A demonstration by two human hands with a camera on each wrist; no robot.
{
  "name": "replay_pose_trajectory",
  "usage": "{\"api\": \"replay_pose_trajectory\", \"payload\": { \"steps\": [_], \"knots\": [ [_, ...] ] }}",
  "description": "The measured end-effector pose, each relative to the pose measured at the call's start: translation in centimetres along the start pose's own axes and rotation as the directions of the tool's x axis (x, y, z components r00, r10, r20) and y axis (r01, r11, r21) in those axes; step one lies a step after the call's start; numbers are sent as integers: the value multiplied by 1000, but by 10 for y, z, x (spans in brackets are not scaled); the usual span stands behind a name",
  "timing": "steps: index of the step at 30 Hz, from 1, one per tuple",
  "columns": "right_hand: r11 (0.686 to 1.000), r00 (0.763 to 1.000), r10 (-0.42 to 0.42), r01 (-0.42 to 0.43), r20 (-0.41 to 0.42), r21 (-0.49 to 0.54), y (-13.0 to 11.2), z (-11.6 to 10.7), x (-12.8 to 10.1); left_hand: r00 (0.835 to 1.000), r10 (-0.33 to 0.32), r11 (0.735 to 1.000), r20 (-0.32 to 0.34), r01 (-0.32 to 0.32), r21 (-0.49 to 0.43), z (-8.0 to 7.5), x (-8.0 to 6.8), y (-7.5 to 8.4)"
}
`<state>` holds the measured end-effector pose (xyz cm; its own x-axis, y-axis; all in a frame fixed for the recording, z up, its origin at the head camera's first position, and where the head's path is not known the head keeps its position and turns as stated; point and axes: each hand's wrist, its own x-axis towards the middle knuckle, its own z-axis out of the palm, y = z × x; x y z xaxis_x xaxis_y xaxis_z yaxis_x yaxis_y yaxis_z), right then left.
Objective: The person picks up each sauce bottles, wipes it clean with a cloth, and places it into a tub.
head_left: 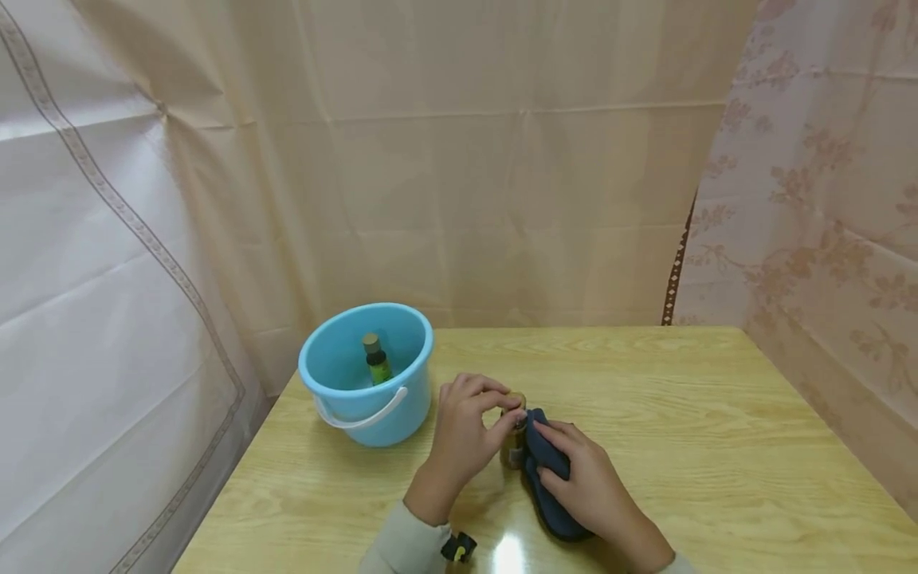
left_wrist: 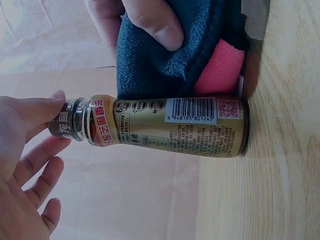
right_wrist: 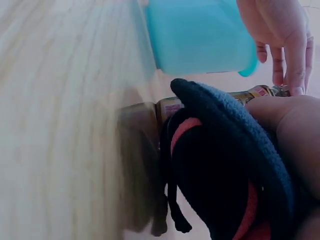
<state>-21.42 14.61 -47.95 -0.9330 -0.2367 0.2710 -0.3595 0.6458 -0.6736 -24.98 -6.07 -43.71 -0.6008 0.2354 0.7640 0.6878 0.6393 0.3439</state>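
Note:
A small gold-labelled bottle stands upright on the wooden table. My left hand pinches its cap from above; the fingers lie on the cap, over the dark glass neck of the bottle. My right hand grips a dark blue cloth and holds it against the bottle's side. The cloth shows a pink inner face. In the right wrist view the cloth hides most of the bottle.
A light blue bucket with a white handle stands at the table's back left, holding a green bottle with a tan cap. Curtains hang behind and on both sides. The bucket is close behind the bottle.

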Motion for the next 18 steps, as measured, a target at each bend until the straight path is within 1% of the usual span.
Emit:
{"api": "replay_pose_trajectory", "payload": {
  "steps": [5,12,18],
  "knots": [
    [1000,1000,20,-20,18,6,3,3,0,1000,3,1000,7,-3,3,0,1,1],
    [999,999,35,-34,34,-30,3,4,-1,999,-21,1000,28,21,-2,2,-1,0],
    [998,999,32,-30,40,-59,4,6,-2,999,-29,1000,30,29,7,-1,-2,-1]
  ]
}}
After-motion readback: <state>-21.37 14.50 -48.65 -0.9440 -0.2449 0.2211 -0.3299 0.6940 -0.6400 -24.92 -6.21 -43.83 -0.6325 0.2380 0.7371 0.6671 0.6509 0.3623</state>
